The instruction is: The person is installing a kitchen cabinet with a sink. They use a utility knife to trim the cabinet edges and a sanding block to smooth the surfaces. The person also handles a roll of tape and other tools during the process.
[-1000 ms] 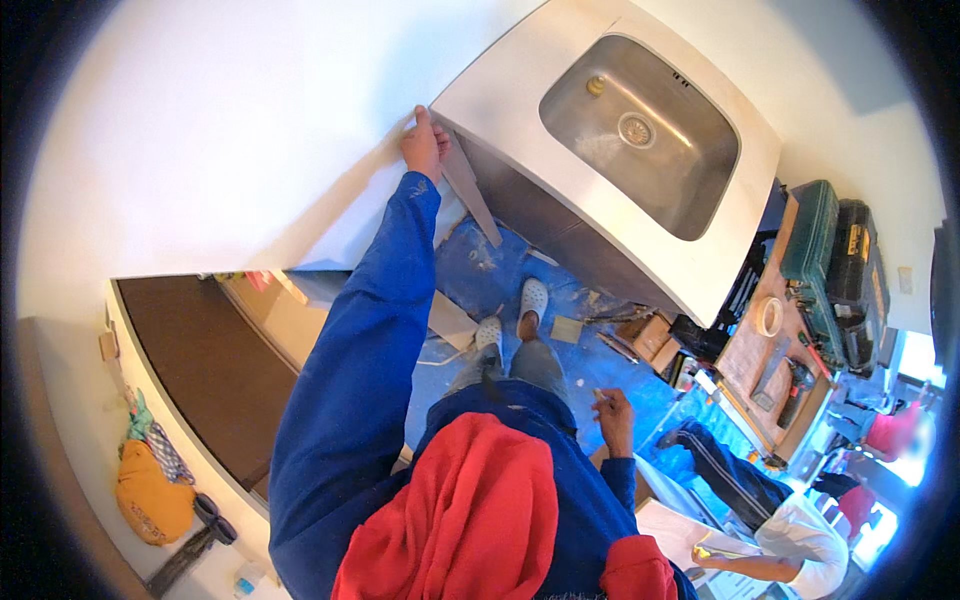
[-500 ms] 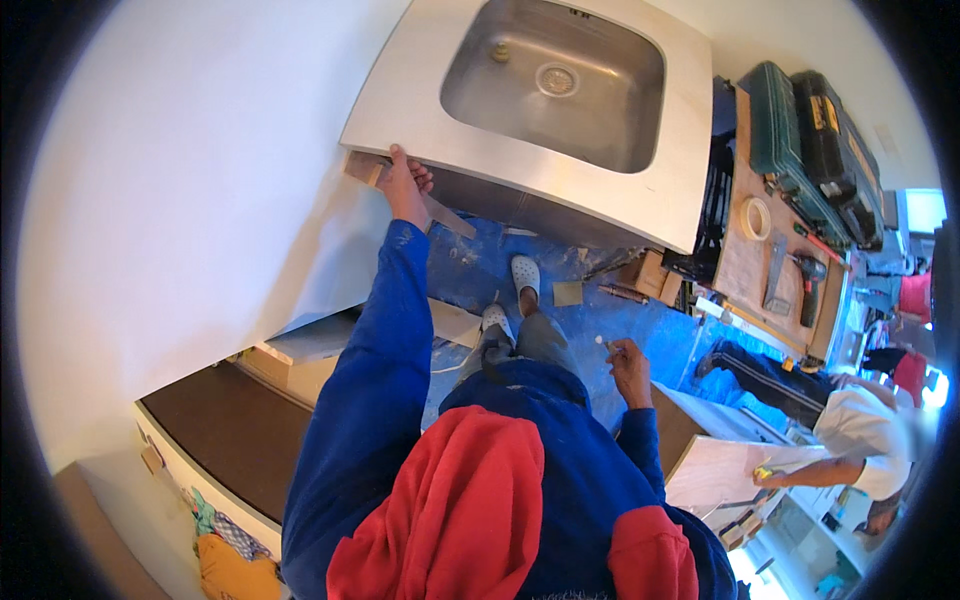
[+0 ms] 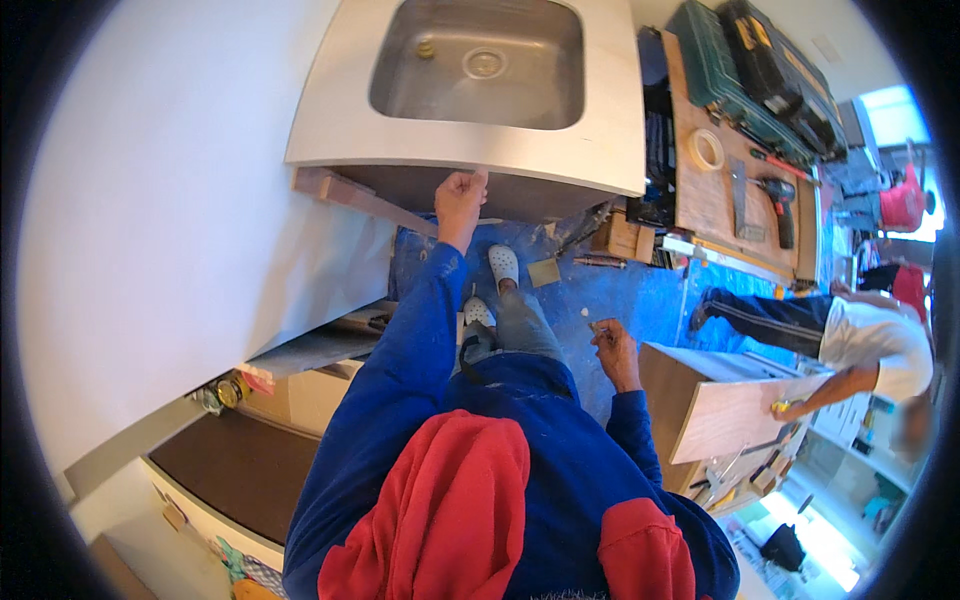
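Note:
A pale countertop (image 3: 330,120) with a steel sink (image 3: 520,105) set into it lies in front of me. My left hand (image 3: 461,205) is at the middle of its front edge, fingers curled in and fingertips up against or just below the edge. Whether anything is pinched there I cannot tell. Low on the right, over the blue floor covering, my right hand (image 3: 615,355) is closed round a small slim object (image 3: 594,327) with a pale tip, too small to name.
Right of the sink, a wooden board (image 3: 700,200) carries a tape roll (image 3: 706,149), a handsaw (image 3: 739,200), a cordless drill (image 3: 780,208) and tool cases (image 3: 740,85). A co-worker (image 3: 870,340) bends over a wooden panel (image 3: 730,415). A brown-topped unit (image 3: 235,460) stands at left.
My left hand has left the countertop's left front corner and moved right along the edge to its middle. My right hand stays low, still closed. The view has shifted, so the sink appears further left.

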The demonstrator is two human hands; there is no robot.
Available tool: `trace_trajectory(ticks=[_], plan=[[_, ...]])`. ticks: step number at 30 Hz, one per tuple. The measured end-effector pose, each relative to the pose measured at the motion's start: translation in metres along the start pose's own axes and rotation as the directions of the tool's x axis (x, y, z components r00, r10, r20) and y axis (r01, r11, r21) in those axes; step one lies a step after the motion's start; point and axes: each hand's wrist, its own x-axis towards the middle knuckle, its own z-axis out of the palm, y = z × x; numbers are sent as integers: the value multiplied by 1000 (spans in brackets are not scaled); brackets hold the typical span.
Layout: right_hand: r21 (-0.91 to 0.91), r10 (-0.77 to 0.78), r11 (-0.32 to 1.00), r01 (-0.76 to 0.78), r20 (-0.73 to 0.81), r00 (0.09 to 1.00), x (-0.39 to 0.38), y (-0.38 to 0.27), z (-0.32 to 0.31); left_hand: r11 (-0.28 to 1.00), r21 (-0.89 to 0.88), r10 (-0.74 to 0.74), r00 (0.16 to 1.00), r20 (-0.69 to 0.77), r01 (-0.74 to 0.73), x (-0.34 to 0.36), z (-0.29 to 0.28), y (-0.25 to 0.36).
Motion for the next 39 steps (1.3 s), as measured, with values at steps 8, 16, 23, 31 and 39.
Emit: trace_trajectory(ticks=[8, 16, 23, 31, 39], plan=[[19, -13, 1000, 14, -40, 999, -26, 35, 6, 230, 729, 591, 688, 422, -645, -1, 11, 59], [106, -9, 994, 20, -108, 994, -28, 64, -8, 170, 483, 397, 508, 764, -859, 46, 21, 89], [72, -16, 997, 22, -85, 996, -16, 87, -28, 256, 475, 260, 533, 805, -842, 45, 65, 90], [134, -28, 990, 41, -102, 994, 10, 87, -60, 350, 518, 296, 617, 729, -781, 17, 140, 85], [187, 62, 980, -59, -12, 998, 32, 94, -89, 253, 563, 281, 617, 735, -787, -1, 222, 79]])
